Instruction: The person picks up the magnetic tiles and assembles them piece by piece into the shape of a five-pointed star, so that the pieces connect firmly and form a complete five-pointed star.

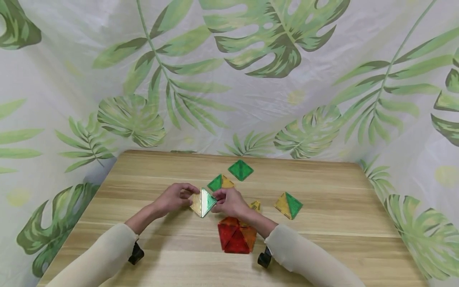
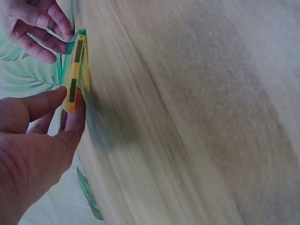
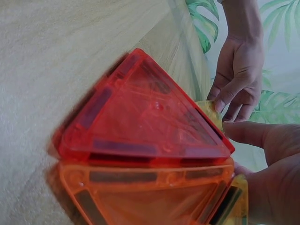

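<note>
Yellow-and-green tile pair (image 1: 204,203) sits between the 2 hands, above or on the surface (image 1: 179,255); cannot tell if it touches. Left hand (image 1: 178,196): thumb and fingers nearly together, pinching the yellow half (image 1: 195,204). Right hand (image 1: 229,202): fingers likewise closed to a tile's thickness, on the green half (image 1: 210,201). Work looks partway, by my judgement: red-and-orange cluster (image 1: 234,239) joined up, partly behind the right arm (image 1: 261,223); 3 pairs lie unattached to it: green pair (image 1: 241,170), green-and-yellow pair (image 1: 220,182), outlying pair (image 1: 288,205). Head view alone shows these 3. Left wrist view adds the yellow edge (image 2: 75,70) with 2 dark strips; right wrist view, the cluster's red face (image 3: 145,112) close up.
</note>
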Action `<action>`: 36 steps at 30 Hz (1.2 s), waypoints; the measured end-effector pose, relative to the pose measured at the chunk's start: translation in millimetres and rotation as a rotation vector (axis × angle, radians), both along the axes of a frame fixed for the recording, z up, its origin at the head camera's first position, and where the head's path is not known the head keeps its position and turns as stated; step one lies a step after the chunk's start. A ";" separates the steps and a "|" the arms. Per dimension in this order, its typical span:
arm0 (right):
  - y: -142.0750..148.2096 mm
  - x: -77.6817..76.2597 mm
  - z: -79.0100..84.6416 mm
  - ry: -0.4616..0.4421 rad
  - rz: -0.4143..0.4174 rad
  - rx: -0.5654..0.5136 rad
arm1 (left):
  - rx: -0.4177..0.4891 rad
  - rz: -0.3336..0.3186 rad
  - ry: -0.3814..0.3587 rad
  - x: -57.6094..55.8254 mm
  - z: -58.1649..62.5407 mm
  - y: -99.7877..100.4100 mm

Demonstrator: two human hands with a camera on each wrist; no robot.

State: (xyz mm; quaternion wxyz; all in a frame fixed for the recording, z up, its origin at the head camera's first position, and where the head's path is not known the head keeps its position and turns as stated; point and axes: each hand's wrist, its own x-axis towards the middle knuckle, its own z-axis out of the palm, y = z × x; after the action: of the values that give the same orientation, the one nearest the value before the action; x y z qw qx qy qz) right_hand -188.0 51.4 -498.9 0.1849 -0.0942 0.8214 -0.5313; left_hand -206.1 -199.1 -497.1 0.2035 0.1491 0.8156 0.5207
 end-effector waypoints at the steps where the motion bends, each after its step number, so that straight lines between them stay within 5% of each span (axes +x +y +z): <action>1: -0.3 -0.1 0.2 -0.001 0.004 0.004 | 0.005 -0.007 -0.015 -0.3 0.0 0.6; 12: 1.6 -1.0 3.5 0.058 0.015 0.037 | 0.099 -0.069 -0.076 -2.6 1.3 0.9; 22: 18.8 -14.9 13.2 0.098 0.035 -0.071 | 0.235 -0.076 -0.116 -3.2 7.5 11.7; 36: 60.2 -43.1 22.8 -0.059 0.284 -0.124 | 0.325 -0.088 -0.119 1.6 6.5 37.7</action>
State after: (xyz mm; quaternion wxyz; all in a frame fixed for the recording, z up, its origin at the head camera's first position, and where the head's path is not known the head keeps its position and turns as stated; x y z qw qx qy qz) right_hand -231.1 111.6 -476.0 0.2758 -0.2050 0.7598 -0.5520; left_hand -204.4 -161.4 -490.6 0.2471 0.1844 0.6999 0.6443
